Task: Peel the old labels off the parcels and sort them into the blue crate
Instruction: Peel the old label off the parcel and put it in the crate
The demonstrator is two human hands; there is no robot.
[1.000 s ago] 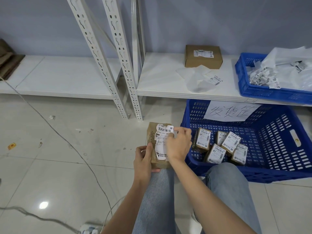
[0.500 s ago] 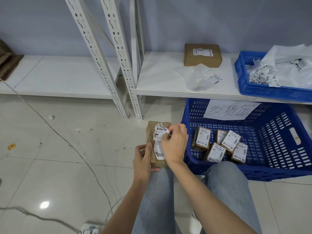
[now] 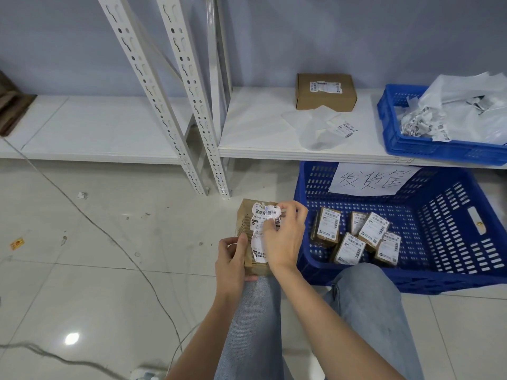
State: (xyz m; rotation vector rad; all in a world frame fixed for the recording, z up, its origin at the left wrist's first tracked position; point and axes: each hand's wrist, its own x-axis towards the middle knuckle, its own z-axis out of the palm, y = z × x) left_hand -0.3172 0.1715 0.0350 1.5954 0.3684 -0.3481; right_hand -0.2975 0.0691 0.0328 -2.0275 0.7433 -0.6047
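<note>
Item in hand: brown cardboard parcel (image 3: 245, 229), stood on the knee, gripped along its lower left edge by the left hand (image 3: 231, 266), thumb pressed on the face. Right hand (image 3: 284, 238) is closed in a pinch on the white label (image 3: 263, 229), which is crumpled, partly lifted at the top and apparently still stuck lower down; torn paper ridges show on the card left of the pinch. Handling note: the peel likely goes best pulled low and slowly along the face, with the left thumb bracing close to the peel line, so the label comes off whole rather than tearing the card further. Legible on the label: barcodes, a fragment reading about "0-050-V05", and small Chinese print too blurred to read. Just right of the right hand: blue crate (image 3: 411, 281) on the floor, holding several small labelled parcels (image 3: 351, 246), print unreadable; a handwritten sheet (image 3: 370, 178) on its far wall reads "发货筐". Beyond both hands, on the shelf (image 3: 260, 144): a labelled brown box (image 3: 325, 91), a loose label (image 3: 347, 129), and a smaller blue basket (image 3: 395, 138) of scrap labels.
</note>
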